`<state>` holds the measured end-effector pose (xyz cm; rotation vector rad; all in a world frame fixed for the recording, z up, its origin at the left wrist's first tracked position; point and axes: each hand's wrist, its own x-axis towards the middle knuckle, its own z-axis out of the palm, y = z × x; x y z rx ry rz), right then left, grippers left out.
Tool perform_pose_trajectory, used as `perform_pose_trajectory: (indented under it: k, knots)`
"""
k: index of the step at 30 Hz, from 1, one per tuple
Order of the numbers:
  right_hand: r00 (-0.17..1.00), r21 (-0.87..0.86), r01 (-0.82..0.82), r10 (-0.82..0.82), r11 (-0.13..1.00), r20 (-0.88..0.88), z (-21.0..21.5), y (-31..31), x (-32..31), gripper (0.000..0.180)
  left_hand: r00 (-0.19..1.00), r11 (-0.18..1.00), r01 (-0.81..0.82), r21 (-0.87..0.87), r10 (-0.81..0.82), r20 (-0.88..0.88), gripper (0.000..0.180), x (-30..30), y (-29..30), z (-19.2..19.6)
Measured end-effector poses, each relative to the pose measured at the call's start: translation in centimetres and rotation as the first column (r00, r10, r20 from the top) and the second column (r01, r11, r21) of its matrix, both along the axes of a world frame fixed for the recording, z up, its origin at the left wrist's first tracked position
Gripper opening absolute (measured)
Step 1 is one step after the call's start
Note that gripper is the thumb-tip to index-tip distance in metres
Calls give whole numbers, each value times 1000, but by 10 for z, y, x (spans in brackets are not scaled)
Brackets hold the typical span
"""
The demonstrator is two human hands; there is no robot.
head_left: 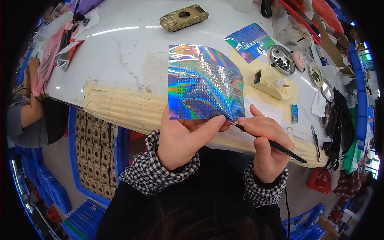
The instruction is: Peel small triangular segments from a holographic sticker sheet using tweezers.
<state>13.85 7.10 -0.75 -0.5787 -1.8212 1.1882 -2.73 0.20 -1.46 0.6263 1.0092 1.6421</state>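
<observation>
Holding the holographic sheet (204, 82) upright over the table's (128, 48) taped near edge | our left hand (184, 138) pinches its bottom edge | our right hand (266, 142) grips tweezers (276, 146), tips leftward at its lower right corner, long axis running down-right.

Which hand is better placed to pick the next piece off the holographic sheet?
Right. The right hand holds black tweezers, their tip at the lower right corner of the holographic sheet. The left hand is pinching that sheet's bottom edge.
</observation>
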Motion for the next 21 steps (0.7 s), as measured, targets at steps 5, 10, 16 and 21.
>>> perform_pose_trajectory:
  k: [5,10,16,21]
  knots:
    - [989,15,137,-137,990,51,2,5,32,21,1000,1000,-3,6,3,19,27,0,0,1]
    - [902,42,359,-358,933,242,3,6,76,17,999,999,-38,-21,38,-21,23,2,0,0]
    - [853,65,379,-376,923,363,-4,7,90,15,998,999,-52,1,52,-29,22,3,1,1]
    - [839,83,386,-387,919,383,-6,8,88,14,998,999,-54,-8,53,-37,23,3,1,1]
